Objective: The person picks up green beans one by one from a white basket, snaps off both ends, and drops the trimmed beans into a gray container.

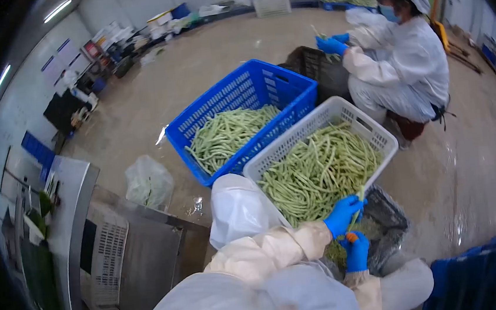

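My left hand (344, 214), in a blue glove, is closed around a few long green beans (362, 194) over the right front corner of the white crate. Just below, my right hand (357, 253), also blue-gloved, is closed near the lower ends of those beans. A small orange spot shows at its fingertips, too small to identify. The white crate (253, 169) holds a heap of long beans (320, 172). Under my hands sits a dark, plastic-lined bin (392, 219) with green scraps (336, 253) in it.
A blue crate (246, 167) of long beans adjoins the white crate. Across from me crouches a co-worker (399, 65) in white, holding beans over a dark crate (305, 64). A clear plastic bag (149, 181) lies on the floor; a metal table (78, 205) stands left.
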### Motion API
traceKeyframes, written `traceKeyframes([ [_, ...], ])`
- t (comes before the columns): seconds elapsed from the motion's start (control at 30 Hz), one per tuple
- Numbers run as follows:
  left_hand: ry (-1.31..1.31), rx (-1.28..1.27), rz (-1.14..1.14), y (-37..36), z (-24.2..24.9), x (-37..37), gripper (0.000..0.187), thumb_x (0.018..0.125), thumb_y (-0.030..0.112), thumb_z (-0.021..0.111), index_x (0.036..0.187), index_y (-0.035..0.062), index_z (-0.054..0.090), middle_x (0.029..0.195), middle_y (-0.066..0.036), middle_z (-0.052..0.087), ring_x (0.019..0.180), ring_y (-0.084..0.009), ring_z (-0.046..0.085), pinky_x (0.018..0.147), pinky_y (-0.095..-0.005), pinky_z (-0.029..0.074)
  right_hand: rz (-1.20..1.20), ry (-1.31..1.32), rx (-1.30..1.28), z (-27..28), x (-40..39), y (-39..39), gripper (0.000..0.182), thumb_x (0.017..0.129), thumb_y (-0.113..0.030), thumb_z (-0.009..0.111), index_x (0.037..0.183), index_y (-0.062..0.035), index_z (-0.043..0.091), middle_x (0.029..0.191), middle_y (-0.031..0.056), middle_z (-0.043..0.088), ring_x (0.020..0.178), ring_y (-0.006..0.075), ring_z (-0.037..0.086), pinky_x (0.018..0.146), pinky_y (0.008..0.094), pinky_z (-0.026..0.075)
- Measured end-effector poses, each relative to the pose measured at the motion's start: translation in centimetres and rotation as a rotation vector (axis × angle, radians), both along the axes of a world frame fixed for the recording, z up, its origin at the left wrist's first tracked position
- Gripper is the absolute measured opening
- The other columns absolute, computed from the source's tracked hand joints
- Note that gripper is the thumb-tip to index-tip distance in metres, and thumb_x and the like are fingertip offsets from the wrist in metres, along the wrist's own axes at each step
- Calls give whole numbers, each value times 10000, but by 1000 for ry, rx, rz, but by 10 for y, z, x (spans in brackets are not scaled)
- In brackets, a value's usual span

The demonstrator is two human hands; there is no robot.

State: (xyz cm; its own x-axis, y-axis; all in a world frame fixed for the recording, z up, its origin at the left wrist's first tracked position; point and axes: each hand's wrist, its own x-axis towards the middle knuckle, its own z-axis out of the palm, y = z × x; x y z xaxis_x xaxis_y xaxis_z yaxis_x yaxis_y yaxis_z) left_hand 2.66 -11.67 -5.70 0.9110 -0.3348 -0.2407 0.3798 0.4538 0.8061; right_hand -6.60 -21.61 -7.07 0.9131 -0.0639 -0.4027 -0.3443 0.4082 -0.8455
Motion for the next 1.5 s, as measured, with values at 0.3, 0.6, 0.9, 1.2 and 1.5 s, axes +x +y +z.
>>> traceKeyframes([
  [0.3, -793, 920, -54, 18, 3, -15, 206, 787, 190, 583, 940, 58, 618, 759, -119, 584, 713, -236, 563, 657, -364, 440, 88, -82, -65, -9, 3, 15, 119, 775, -93, 547, 827, 8, 583, 690, 29, 553, 564, 122, 504, 548, 247, 433],
  [0.6, -516, 593, -139, 41, -4, -20, 210, 794, 166, 570, 941, 23, 615, 794, -132, 616, 681, -215, 569, 646, -334, 445, 369, -228, -310, -14, 9, 23, 138, 785, -41, 529, 864, 54, 591, 729, 64, 583, 611, 125, 521, 558, 266, 422],
  [0.9, -138, 263, -134, 56, 7, -23, 207, 794, 151, 582, 952, 24, 621, 727, -108, 597, 624, -163, 533, 601, -297, 439, 386, -240, -397, -25, 16, 24, 125, 786, -37, 538, 856, 47, 599, 696, 59, 582, 587, 122, 524, 555, 265, 429],
  [1.2, -717, 806, -69, 67, -24, -29, 224, 794, 180, 586, 976, 57, 628, 794, -124, 589, 726, -275, 558, 662, -352, 445, 214, -202, -296, -19, 24, 7, 130, 795, -40, 508, 889, -8, 592, 779, 46, 582, 665, 117, 527, 611, 262, 432],
  [1.5, 18, 1127, 541, 267, 70, 59, 223, 817, 266, 550, 861, 61, 626, 799, -104, 593, 778, -210, 576, 701, -351, 443, -400, 64, -135, -35, 26, -54, 95, 818, -96, 569, 874, -20, 584, 729, 15, 536, 603, 109, 485, 578, 257, 434],
])
